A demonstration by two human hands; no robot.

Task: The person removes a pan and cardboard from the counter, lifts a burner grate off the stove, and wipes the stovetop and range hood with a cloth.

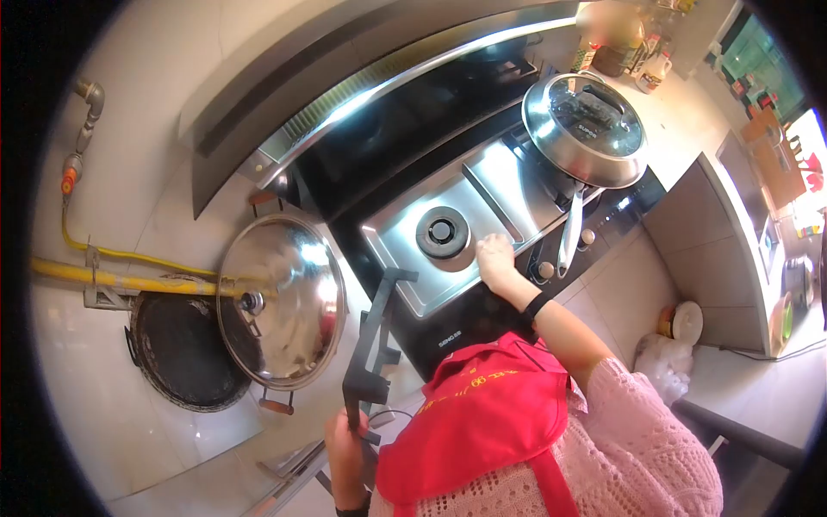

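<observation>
Right fingers [491, 247] partly hidden; bottle [617, 59] top blurred

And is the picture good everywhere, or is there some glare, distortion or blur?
Head view: strong glare on the steel stove surface and the large lid; the range hood looks curved, probably lens distortion; corners are black; a hazy patch sits near the large bottle at upper right.

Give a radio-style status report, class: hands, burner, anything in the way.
Left hand: gripping black pan support. Right hand: at steel tray, beside burner. Burner: bare. Lidded pan: to the right, clear of burner.
</observation>
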